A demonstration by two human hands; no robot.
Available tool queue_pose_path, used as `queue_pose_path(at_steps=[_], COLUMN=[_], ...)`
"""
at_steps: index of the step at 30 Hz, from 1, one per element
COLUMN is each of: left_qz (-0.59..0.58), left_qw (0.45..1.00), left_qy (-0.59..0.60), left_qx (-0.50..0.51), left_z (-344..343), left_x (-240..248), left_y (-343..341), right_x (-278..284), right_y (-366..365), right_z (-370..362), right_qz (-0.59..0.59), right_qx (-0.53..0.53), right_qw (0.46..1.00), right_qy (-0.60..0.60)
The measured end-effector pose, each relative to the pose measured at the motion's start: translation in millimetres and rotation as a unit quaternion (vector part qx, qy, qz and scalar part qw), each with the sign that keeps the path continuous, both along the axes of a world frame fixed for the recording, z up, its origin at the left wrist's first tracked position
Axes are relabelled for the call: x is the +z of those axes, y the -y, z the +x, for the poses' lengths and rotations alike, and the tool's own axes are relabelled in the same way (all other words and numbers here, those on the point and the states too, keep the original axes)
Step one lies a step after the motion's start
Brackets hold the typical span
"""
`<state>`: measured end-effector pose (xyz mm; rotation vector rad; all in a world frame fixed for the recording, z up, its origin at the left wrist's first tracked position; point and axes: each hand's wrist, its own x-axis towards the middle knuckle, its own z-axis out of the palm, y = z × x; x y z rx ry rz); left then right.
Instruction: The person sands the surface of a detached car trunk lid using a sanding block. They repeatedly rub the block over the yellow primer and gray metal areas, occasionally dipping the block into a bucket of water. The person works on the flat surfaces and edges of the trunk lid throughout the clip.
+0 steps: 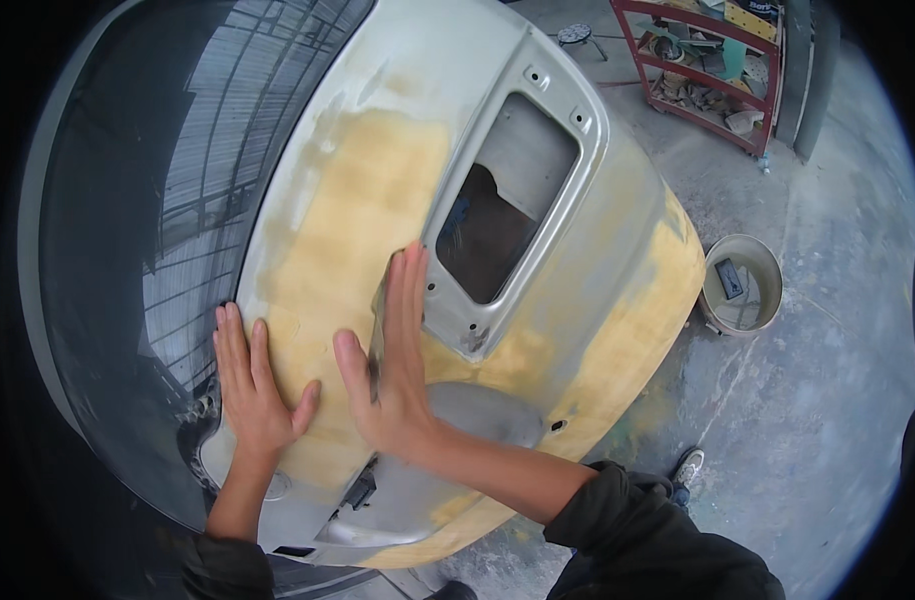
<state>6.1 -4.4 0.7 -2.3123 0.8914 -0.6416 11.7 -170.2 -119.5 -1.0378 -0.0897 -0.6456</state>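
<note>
**Two Bare Hands on One Filler-Patched Car Panel**

One car body panel spreads beneath the fingers of both hands and far beyond them: curved sheet metal in pale grey and white, blotched with matte yellow filler. The filler's edges feather into cloudy smears, and the broad patch around the fingers looks smooth and dull. One dark rear window, glossy and bowed, lies left of the left fingertips, mirroring a ribbed roof. One red cart with cluttered shelves stands well apart, up and right of the right fingertips. One rectangular opening with rounded corners sits just right of those fingertips, its pressed-metal surround pierced by four small holes.

The right hand is held edge-on, fingers straight and together, thumb apart. A grey strip shows beside the thumb; whether it is held or belongs to the panel cannot be told. The left hand lies flat on the filler, fingers slightly apart, their tips at the window's edge.

Well right of the right fingers, one round bucket contains one dark rectangular block.
</note>
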Motion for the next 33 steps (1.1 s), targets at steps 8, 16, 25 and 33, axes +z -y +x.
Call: queue_pose_path(at_steps=[8, 16, 25, 33], left_qz=[-0.007, -0.002, 0.004, 0.009], left_qw=[1.000, 1.000, 1.000, 1.000], left_qy=[-0.010, -0.003, 0.005, 0.011], left_qx=[0.005, -0.009, -0.012, -0.026], left_z=[-6, 2, -4, -2], left_x=[2, 1, -1, 1], left_y=[-3, 6, 4, 5], right_x=[14, -59, -154, -207], right_y=[88, -11, -24, -12], right_z=[141, -11, -79, -99], right_qz=[-0.321, -0.502, -0.471, -0.463], right_qx=[-0.269, -0.133, -0.061, -0.115], right_qw=[0.906, 0.850, 0.880, 0.879], right_qy=[-0.062, 0.086, 0.004, -0.025])
